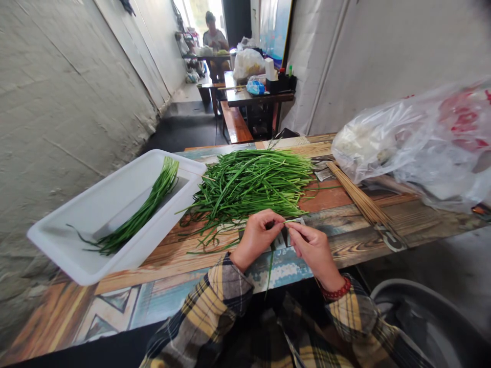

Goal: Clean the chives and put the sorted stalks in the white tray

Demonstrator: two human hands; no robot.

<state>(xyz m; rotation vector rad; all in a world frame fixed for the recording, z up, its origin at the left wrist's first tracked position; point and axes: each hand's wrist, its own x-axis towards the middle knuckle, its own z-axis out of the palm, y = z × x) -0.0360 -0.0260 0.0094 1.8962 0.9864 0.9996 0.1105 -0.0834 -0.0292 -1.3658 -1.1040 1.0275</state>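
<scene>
My left hand (257,236) and my right hand (312,251) meet at the table's near side, fingertips pinched on one thin garlic chive (290,221). Its green leaf hangs below my left hand toward the table edge. Just beyond my hands lies a large loose heap of garlic chives (257,179), pale stem ends to the right. To the left, a white plastic tray (76,225) holds a neat bunch of chives (148,217), with a thin skewer sticking out from its stem end over the rim.
Bamboo skewers (355,197) lie right of the heap, beside a clear plastic bag (418,138) with pale contents. A grey tub (429,317) stands below the table at right. Farther back are another table (249,97), a bench (235,122) and a seated person (215,38).
</scene>
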